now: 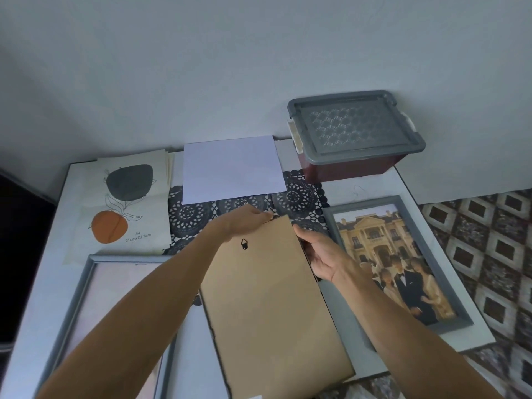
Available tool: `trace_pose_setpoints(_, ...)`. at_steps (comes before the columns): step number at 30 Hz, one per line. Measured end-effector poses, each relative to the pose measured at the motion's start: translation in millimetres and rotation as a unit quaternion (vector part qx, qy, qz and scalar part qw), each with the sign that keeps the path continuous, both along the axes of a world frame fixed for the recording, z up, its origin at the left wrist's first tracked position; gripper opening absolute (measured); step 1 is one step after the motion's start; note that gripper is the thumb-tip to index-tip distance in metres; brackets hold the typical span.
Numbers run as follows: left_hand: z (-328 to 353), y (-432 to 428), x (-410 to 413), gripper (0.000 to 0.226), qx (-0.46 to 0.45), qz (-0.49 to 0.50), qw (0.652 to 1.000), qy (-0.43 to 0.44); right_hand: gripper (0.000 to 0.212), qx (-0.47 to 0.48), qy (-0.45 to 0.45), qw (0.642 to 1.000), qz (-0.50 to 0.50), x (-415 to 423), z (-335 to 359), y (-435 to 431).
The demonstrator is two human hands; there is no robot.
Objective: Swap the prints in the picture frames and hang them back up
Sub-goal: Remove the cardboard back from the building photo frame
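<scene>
Left hand [244, 223] pinches backing board [273, 306] at its 12 o'clock edge. Right hand [322, 254] grips the 2 o'clock edge, fingers curled. Advise: keep it level, seat corners squarely.

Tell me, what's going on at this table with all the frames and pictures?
A person is holding a brown backing board over the table. The left hand pinches its top edge and the right hand grips its right edge. A framed photo lies to the right, a second grey frame to the left, and a loose print with orange and dark shapes lies beyond that.
</scene>
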State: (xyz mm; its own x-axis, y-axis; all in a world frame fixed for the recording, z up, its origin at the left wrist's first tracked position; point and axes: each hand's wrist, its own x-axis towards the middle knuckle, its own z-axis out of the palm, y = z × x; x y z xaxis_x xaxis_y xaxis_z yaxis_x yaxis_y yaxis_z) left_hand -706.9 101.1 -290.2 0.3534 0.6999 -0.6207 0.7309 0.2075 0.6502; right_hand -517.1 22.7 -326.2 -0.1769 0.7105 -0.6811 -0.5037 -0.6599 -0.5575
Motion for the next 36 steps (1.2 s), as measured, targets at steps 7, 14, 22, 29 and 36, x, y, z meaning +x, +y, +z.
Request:
trace_pose_setpoints(7,-14.1,-0.4,-40.5,0.039,0.174,-0.008,0.982,0.072,0.022,0.026,-0.042,0.998,-0.033,8.6,-5.4,-1.7)
trace_pose_setpoints(14,-9.7,-11.5,-69.9,0.07,0.041,-0.006,0.999,0.006,0.026,0.046,-0.129,0.991,-0.005,4.8,-10.0,3.5)
trace_pose_setpoints(22,-12.4,-7.4,-74.8,0.053,-0.154,0.051,0.982,-0.096,0.037,0.241,-0.419,0.873,0.058,-12.3,1.5,8.8)
trace_pose_setpoints(29,-12.7,-8.4,-78.3,0.054,-0.216,0.107,0.963,-0.123,0.032,0.276,-0.408,0.87,0.02,-12.1,-3.7,5.9)
trace_pose_setpoints(36,-14.5,-6.7,-75.3,0.054,-0.215,0.111,0.962,-0.129,0.02,0.277,-0.398,0.874,-0.015,-10.5,-11.8,5.9)
